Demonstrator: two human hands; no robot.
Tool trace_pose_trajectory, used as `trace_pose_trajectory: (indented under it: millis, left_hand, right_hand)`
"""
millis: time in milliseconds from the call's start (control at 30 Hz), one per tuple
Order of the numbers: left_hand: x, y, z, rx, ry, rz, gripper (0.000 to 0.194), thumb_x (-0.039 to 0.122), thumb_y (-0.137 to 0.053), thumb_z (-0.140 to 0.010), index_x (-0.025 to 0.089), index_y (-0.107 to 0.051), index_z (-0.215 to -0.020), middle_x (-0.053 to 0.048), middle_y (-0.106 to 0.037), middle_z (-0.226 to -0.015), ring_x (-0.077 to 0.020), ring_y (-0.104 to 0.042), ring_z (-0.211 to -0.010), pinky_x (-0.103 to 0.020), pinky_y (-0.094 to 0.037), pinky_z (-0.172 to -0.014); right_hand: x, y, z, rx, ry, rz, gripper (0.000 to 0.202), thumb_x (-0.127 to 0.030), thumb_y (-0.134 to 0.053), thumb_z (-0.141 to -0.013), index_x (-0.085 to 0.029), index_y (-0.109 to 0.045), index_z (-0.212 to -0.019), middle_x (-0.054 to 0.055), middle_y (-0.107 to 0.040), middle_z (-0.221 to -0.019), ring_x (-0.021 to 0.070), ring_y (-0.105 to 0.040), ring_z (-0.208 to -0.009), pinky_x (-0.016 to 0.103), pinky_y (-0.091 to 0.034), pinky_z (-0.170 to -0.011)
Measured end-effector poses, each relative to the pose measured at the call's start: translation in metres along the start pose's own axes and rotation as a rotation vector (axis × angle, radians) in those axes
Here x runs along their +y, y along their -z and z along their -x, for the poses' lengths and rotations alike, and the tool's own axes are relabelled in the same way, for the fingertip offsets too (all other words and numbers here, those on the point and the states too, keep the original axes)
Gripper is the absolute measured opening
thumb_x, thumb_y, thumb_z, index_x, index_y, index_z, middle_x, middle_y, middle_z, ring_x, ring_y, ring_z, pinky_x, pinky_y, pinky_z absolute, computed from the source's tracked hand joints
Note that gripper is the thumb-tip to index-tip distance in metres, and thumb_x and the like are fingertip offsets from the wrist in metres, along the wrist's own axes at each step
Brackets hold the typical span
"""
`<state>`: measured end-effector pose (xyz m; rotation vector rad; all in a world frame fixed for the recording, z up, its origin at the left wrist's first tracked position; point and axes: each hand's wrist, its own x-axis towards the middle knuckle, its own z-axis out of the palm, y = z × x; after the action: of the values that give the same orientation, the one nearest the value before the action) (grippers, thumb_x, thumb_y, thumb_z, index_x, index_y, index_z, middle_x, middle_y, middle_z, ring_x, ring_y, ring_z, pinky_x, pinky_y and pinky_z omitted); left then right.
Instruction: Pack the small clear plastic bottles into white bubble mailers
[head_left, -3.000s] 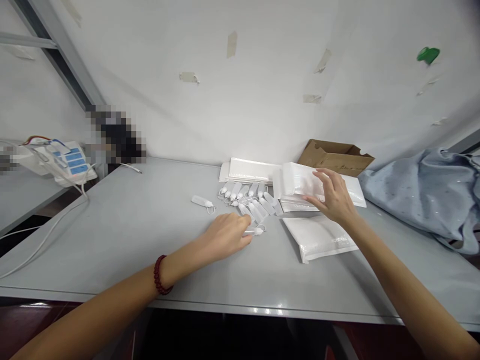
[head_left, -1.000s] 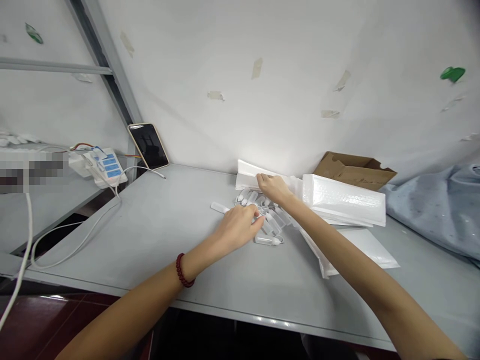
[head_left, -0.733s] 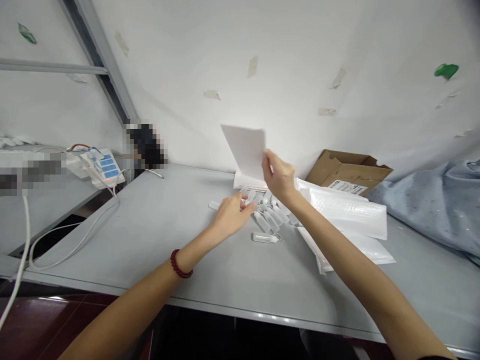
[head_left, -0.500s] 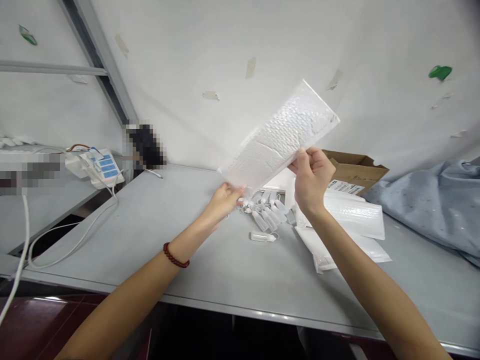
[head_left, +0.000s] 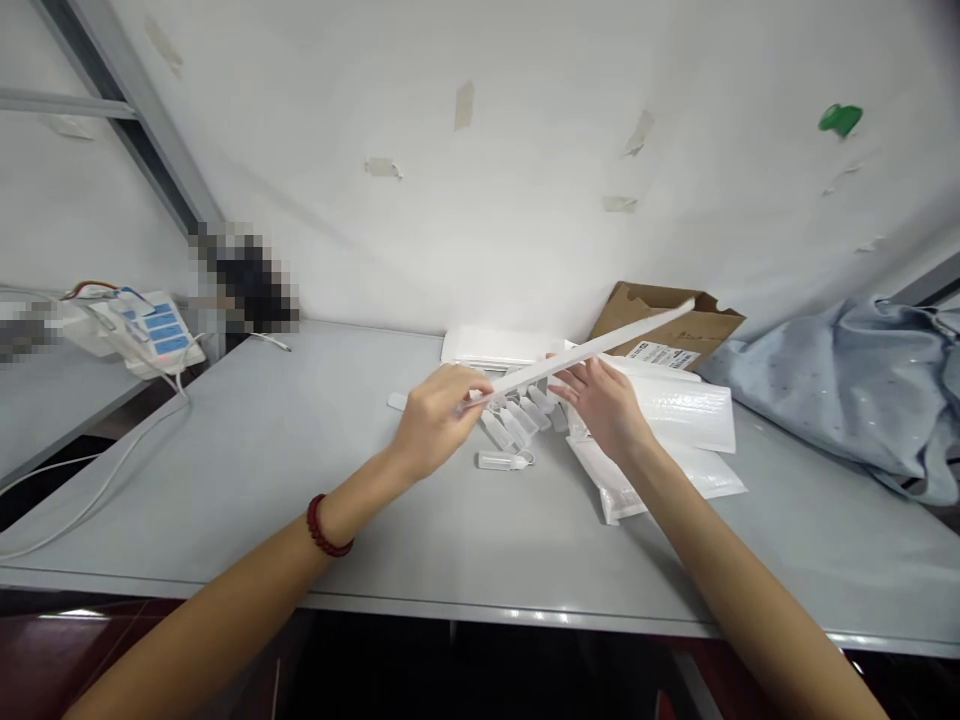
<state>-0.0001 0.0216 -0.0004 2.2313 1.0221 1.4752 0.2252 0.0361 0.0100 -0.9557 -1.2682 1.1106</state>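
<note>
A white bubble mailer (head_left: pixel 600 345) is held up over the table, seen almost edge-on and slanting up to the right. My left hand (head_left: pixel 435 420), with a dark red bead bracelet on its wrist, pinches the mailer's lower left end. Against the middle of the mailer's underside rests my right hand (head_left: pixel 604 405), fingers spread and not closed round it. Beneath both hands lie several small clear plastic bottles (head_left: pixel 514 425) with white tops and loops, partly hidden. One bottle (head_left: pixel 501 461) lies on its side, nearer me.
More white bubble mailers (head_left: pixel 690 415) lie to the right, and a white stack (head_left: pixel 495 345) stands by the wall. Behind them is an opened brown cardboard package (head_left: pixel 667 310). A light blue cloth bag (head_left: pixel 847 390) sits far right. Cables and a white device (head_left: pixel 161 330) are at left.
The mailer has come down and turned from showing its broad face to nearly edge-on. My right hand's fingers have loosened from their grip and spread beneath it. The view has swung slightly right.
</note>
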Motion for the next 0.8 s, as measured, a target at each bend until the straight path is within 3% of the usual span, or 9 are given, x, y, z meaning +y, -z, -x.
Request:
trace_pose_trajectory:
  millis: [100,167,233,367,500,600,700,800]
  left_hand:
    - [-0.005,-0.01,0.01,-0.016,-0.31,-0.169,0.025,0.003,-0.042,-0.085,0.019,-0.061,-0.084,-0.007,-0.067,-0.087,-0.0179,-0.057,-0.08,-0.031,-0.046,-0.072]
    - [-0.005,-0.015,0.016,-0.026,-0.393,-0.188,0.03,0.0,-0.039,-0.084,0.02,-0.061,-0.086,-0.008,-0.065,-0.087,-0.0179,-0.057,-0.079,-0.03,-0.046,-0.07]
    - [-0.001,-0.019,0.02,-0.004,-0.418,-0.167,0.029,0.0,-0.04,-0.084,0.02,-0.061,-0.088,-0.006,-0.064,-0.087,-0.0166,-0.058,-0.078,-0.029,-0.047,-0.069]
    - [0.01,-0.024,0.022,0.041,-0.402,-0.142,0.023,0.005,-0.044,-0.087,0.021,-0.059,-0.082,-0.004,-0.066,-0.08,-0.0142,-0.062,-0.075,-0.026,-0.05,-0.069]
    - [0.014,-0.026,0.021,0.067,-0.4,-0.161,0.017,0.008,-0.05,-0.086,0.02,-0.06,-0.078,-0.003,-0.069,-0.075,-0.0155,-0.063,-0.073,-0.028,-0.05,-0.066]
    - [0.013,-0.026,0.02,0.071,-0.445,-0.194,0.016,0.008,-0.055,-0.084,0.019,-0.064,-0.089,-0.004,-0.074,-0.083,-0.0178,-0.062,-0.077,-0.03,-0.049,-0.067]
    - [0.012,-0.026,0.021,0.004,-0.458,-0.273,0.023,0.008,-0.057,-0.082,0.018,-0.065,-0.101,-0.005,-0.074,-0.092,-0.0207,-0.059,-0.085,-0.032,-0.046,-0.067]
    - [0.014,-0.027,0.024,-0.111,-0.432,-0.353,0.023,0.007,-0.058,-0.081,0.016,-0.067,-0.1,-0.008,-0.072,-0.096,-0.0239,-0.057,-0.093,-0.034,-0.043,-0.07]
  right_hand:
    - [-0.004,-0.017,0.016,-0.167,0.032,0.052,0.078,-0.085,-0.055,-0.06,-0.025,-0.057,-0.109,0.013,-0.061,-0.124,0.0296,-0.055,-0.119,0.042,-0.052,-0.087]
    - [-0.008,-0.024,0.024,-0.222,0.034,0.094,0.092,-0.092,-0.044,-0.057,-0.023,-0.054,-0.117,0.015,-0.06,-0.127,0.0323,-0.053,-0.122,0.045,-0.051,-0.088]
    - [-0.013,-0.025,0.027,-0.197,0.022,0.116,0.096,-0.093,-0.033,-0.061,-0.024,-0.049,-0.125,0.016,-0.055,-0.134,0.0332,-0.05,-0.126,0.047,-0.05,-0.089]
    - [-0.016,-0.018,0.023,-0.058,-0.03,-0.006,0.078,-0.079,-0.024,-0.075,-0.023,-0.045,-0.124,0.015,-0.05,-0.139,0.0326,-0.049,-0.127,0.049,-0.048,-0.093]
    - [-0.008,-0.012,0.016,0.069,-0.105,-0.317,0.051,-0.064,-0.038,-0.077,-0.02,-0.052,-0.098,0.015,-0.064,-0.113,0.031,-0.057,-0.118,0.048,-0.049,-0.095]
    - [-0.002,-0.013,0.014,0.15,-0.146,-0.51,0.043,-0.061,-0.05,-0.073,-0.021,-0.053,-0.088,0.011,-0.067,-0.095,0.0299,-0.062,-0.11,0.047,-0.051,-0.094]
    - [0.001,-0.018,0.016,0.166,-0.185,-0.64,0.043,-0.059,-0.061,-0.068,-0.02,-0.056,-0.084,0.008,-0.068,-0.086,0.0294,-0.066,-0.1,0.046,-0.053,-0.092]
    - [0.003,-0.023,0.019,0.152,-0.197,-0.697,0.041,-0.054,-0.067,-0.067,-0.018,-0.06,-0.085,0.007,-0.069,-0.082,0.0277,-0.068,-0.092,0.043,-0.054,-0.089]
